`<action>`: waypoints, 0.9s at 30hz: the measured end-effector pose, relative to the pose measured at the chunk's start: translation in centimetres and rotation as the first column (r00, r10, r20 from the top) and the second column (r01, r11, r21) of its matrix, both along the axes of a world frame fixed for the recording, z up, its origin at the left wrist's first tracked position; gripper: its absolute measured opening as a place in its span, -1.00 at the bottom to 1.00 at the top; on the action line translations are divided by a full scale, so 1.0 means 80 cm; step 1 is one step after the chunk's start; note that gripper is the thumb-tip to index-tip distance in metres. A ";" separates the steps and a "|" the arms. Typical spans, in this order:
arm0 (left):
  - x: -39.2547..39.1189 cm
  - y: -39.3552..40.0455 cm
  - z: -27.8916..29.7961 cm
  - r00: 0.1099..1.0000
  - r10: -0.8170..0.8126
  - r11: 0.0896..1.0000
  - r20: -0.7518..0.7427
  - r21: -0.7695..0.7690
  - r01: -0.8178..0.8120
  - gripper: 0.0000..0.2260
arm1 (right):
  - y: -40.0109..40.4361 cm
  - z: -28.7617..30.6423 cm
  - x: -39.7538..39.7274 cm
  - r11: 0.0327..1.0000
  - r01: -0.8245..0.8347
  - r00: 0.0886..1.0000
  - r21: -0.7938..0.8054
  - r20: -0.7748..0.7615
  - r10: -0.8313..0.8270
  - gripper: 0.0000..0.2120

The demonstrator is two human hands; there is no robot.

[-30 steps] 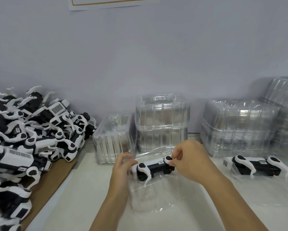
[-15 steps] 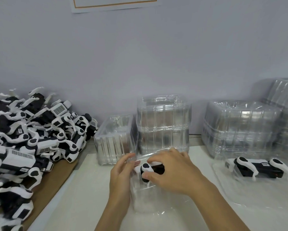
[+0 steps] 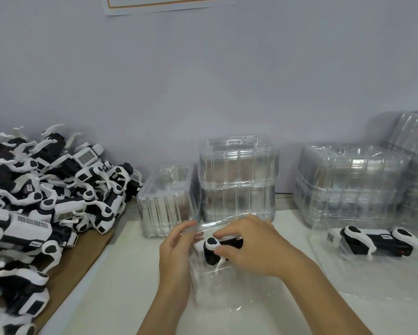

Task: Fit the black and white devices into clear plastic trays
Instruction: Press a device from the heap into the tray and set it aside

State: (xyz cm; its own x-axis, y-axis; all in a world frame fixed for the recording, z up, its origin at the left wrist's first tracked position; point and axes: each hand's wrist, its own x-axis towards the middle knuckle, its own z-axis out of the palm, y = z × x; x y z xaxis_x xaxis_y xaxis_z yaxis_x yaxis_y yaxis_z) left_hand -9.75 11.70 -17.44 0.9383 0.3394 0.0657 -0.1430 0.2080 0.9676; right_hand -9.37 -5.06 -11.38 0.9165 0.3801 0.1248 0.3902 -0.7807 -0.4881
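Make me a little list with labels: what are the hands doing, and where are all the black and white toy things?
left hand: steadies the left side of the clear tray
right hand: fingers grip the device, pressing it into the tray
finished one: second device lies in a tray at the right
waiting pile: device heap at the left
spare trays: tray stacks along the wall

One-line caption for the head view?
Right hand presses a device into a clear tray steadied by left hand.
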 end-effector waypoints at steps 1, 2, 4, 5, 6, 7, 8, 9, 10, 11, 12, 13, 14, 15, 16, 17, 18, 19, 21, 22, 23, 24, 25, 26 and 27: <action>0.000 0.000 -0.001 1.000 0.002 1.000 -0.002 -0.005 -0.002 -0.81 | -0.003 0.002 0.001 1.000 -0.003 0.999 0.012 -0.035 0.003 -0.78; 0.001 0.000 -0.001 1.000 0.003 1.000 -0.005 -0.008 -0.003 -0.81 | -0.006 0.004 0.001 1.000 0.002 0.997 0.021 -0.082 -0.001 -0.73; 0.002 -0.001 -0.002 1.000 0.003 1.000 -0.007 -0.011 -0.003 -0.82 | -0.010 0.005 0.003 0.999 0.036 0.991 0.028 -0.129 -0.032 -0.51; 0.003 -0.001 -0.003 1.000 0.001 1.000 -0.009 -0.011 -0.001 -0.81 | -0.010 0.004 0.004 0.998 0.064 0.992 0.022 -0.115 -0.061 -0.48; 0.003 -0.001 -0.003 1.000 0.001 1.000 -0.010 -0.013 -0.001 -0.81 | -0.008 0.003 0.006 0.996 0.093 0.992 0.015 -0.088 -0.092 -0.48; 0.004 -0.001 -0.004 1.000 0.000 1.000 -0.009 -0.014 0.000 -0.82 | -0.007 0.001 0.007 0.992 0.123 0.991 0.007 -0.061 -0.122 -0.49; 0.004 -0.001 -0.005 1.000 -0.001 1.000 -0.007 -0.012 0.001 -0.82 | -0.005 -0.001 0.007 0.989 0.146 0.989 0.003 -0.037 -0.146 -0.51; 0.005 0.000 -0.006 1.000 -0.003 1.000 -0.005 -0.007 0.003 -0.83 | -0.004 -0.001 0.007 0.986 0.165 0.986 0.001 -0.020 -0.165 -0.53; 0.005 0.000 -0.006 1.000 -0.007 1.000 -0.003 0.000 0.007 -0.83 | -0.004 -0.002 0.006 0.982 0.186 0.982 0.004 -0.011 -0.186 -0.55; 0.005 0.001 -0.007 1.000 -0.013 1.000 -0.001 0.005 0.013 -0.83 | -0.003 -0.001 0.006 0.978 0.208 0.978 0.014 -0.004 -0.208 -0.57; 0.005 0.001 -0.008 1.000 -0.020 1.000 0.000 0.007 0.020 -0.83 | -0.002 -0.001 0.005 0.973 0.229 0.973 0.024 0.008 -0.229 -0.58; 0.006 0.001 -0.009 1.000 -0.026 1.000 -0.002 0.006 0.026 -0.83 | 0.000 -0.001 0.005 0.968 0.249 0.968 0.031 0.026 -0.250 -0.59; 0.006 0.001 -0.009 1.000 -0.028 1.000 -0.007 0.006 0.028 -0.84 | 0.003 -0.002 0.004 0.963 0.267 0.962 0.036 0.041 -0.268 -0.59; 0.006 0.002 -0.010 1.000 -0.028 1.000 -0.012 0.005 0.028 -0.84 | 0.005 -0.002 0.004 0.958 0.283 0.957 0.040 0.051 -0.285 -0.60; 0.006 0.002 -0.010 0.999 -0.027 1.000 -0.017 0.006 0.027 -0.83 | 0.006 -0.002 0.003 0.955 0.292 0.954 0.039 0.053 -0.294 -0.61; 0.007 0.002 -0.010 0.999 -0.026 1.000 -0.020 0.007 0.026 -0.83 | 0.006 -0.002 0.003 0.957 0.289 0.956 0.034 0.049 -0.290 -0.63; 0.007 0.002 -0.010 1.000 -0.022 1.000 -0.021 0.008 0.022 -0.83 | 0.004 -0.002 0.003 0.962 0.272 0.961 0.026 0.045 -0.273 -0.65; 0.007 0.002 -0.010 1.000 -0.016 1.000 -0.019 0.010 0.017 -0.83 | 0.002 -0.001 0.003 0.969 0.246 0.968 0.023 0.043 -0.247 -0.67; 0.007 0.001 -0.010 1.000 -0.011 1.000 -0.014 0.017 0.011 -0.83 | 0.002 0.002 0.002 0.981 0.182 0.981 0.059 0.056 -0.186 -0.76; 0.006 0.001 -0.009 1.000 -0.013 1.000 -0.011 0.018 0.013 -0.83 | 0.005 0.004 0.000 0.985 0.137 0.987 0.106 0.065 -0.144 -0.80; 0.006 0.001 -0.009 1.000 -0.020 1.000 -0.009 0.018 0.020 -0.83 | 0.011 0.005 -0.003 0.985 0.086 0.993 0.153 0.066 -0.097 -0.81; 0.006 0.001 -0.008 1.000 -0.028 0.999 -0.009 0.017 0.028 -0.83 | 0.017 0.006 -0.006 0.983 0.041 0.997 0.181 0.054 -0.052 -0.79; 0.005 0.001 -0.008 0.999 -0.036 0.999 -0.009 0.011 0.036 -0.83 | 0.025 0.005 -0.009 0.984 0.005 0.999 0.180 0.035 -0.011 -0.76; 0.005 0.001 -0.007 0.999 -0.040 0.999 -0.008 0.002 0.040 -0.83 | 0.031 0.004 -0.013 0.988 -0.020 1.000 0.154 0.017 0.018 -0.74; 0.004 0.001 -0.006 0.999 -0.040 0.999 -0.006 -0.004 0.040 -0.83 | 0.035 0.001 -0.014 0.991 -0.035 0.999 0.125 0.006 0.034 -0.71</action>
